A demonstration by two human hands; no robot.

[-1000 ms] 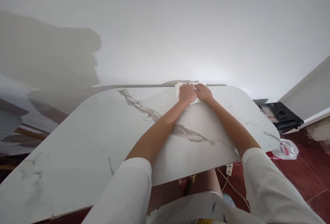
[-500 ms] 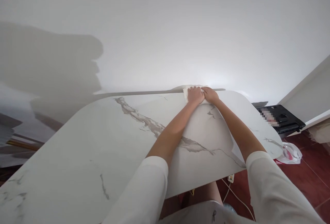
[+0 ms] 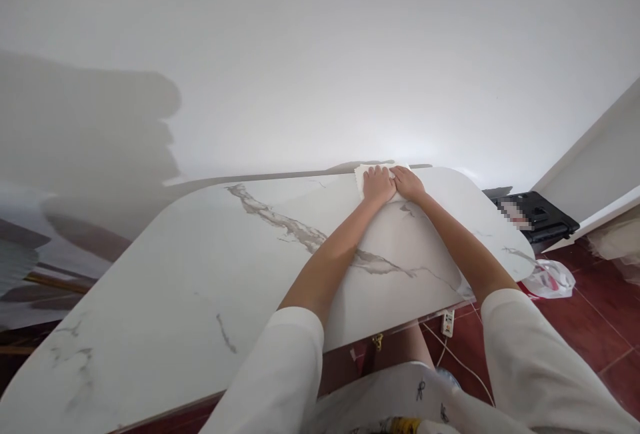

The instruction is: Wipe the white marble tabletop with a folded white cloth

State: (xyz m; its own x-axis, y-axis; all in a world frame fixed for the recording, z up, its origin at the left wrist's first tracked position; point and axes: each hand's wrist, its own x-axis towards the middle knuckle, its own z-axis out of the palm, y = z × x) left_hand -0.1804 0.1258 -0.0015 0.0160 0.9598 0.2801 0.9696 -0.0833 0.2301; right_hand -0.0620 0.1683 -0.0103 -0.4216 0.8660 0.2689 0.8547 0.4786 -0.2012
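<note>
A white cloth [image 3: 359,179] with a jagged edge lies at the far edge of the white marble-patterned table [image 3: 200,254], close to the wall. My left hand [image 3: 379,185] presses down on it, fingers curled over the fabric and pointing to the wall. Right beside it, my right hand [image 3: 409,184] grips the cloth's right part, its fingers angled left and meeting the left hand. Both arms are stretched far forward across the tabletop. My palms and the cloth beneath them are hidden.
A white wall [image 3: 310,61] rises behind the table. To the right stand a black case [image 3: 555,217] and a plastic bag [image 3: 550,279] on the red tiled floor. A power strip [image 3: 448,323] with a white cable lies below the near edge.
The camera view has shifted and tilted slightly, so more of the table's near edge shows. Both hands stay on the cloth at nearly the same place by the far edge.
</note>
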